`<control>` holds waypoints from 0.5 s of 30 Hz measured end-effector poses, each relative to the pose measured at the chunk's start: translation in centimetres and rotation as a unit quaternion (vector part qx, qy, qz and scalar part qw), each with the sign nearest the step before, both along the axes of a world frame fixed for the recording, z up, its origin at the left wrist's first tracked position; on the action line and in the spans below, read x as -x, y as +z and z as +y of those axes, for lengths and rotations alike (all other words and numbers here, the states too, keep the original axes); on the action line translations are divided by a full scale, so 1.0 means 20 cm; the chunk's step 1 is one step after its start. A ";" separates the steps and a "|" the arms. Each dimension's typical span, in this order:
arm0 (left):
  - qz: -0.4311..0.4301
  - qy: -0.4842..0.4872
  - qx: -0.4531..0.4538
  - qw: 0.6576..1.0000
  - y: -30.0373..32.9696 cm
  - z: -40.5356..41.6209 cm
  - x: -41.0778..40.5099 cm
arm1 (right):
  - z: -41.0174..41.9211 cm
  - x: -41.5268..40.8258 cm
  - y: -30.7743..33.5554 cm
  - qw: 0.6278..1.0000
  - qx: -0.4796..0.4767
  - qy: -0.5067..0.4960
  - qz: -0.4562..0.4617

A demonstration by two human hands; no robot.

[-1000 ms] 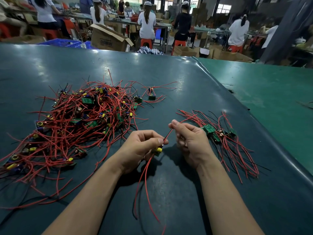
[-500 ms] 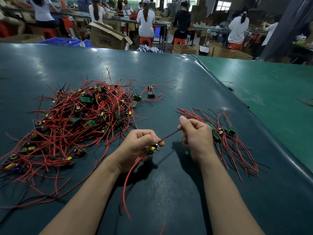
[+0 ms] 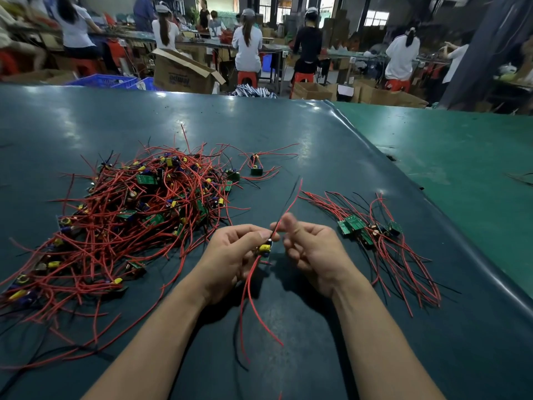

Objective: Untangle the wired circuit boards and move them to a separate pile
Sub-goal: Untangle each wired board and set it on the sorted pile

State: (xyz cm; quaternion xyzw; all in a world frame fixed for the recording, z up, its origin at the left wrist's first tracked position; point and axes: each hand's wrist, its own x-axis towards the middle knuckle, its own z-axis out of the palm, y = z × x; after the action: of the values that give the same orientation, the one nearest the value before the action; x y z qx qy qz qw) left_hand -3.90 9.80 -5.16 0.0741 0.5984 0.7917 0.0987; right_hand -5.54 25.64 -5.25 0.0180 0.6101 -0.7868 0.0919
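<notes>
Dark green table: our left hand pinches a wired board at centre frame; our right hand is blurred, so we cannot tell its grip.

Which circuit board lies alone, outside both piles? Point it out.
The lone green board beyond the big tangled pile, at its far right edge, with red wires fanning around it. The others sit in that tangle or the small sorted pile.

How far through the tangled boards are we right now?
Early days. Done: a small sorted pile of a few boards lies to the right. In hand: the left hand holds one board while the right hand, blurred, is at its wires. Left: the big tangled heap on the left, plus one loose board beyond it.
</notes>
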 end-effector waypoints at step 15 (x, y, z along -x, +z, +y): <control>-0.005 0.007 -0.033 0.999 0.01 -0.01 0.00 | 0.07 0.04 0.03 0.988 0.030 -0.150 -0.020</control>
State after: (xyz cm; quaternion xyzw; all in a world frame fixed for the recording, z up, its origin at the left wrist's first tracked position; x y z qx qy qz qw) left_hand -3.80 9.59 -4.93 0.0696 0.5722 0.8118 0.0939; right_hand -6.29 27.02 -4.68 0.1224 0.5747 -0.8090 -0.0138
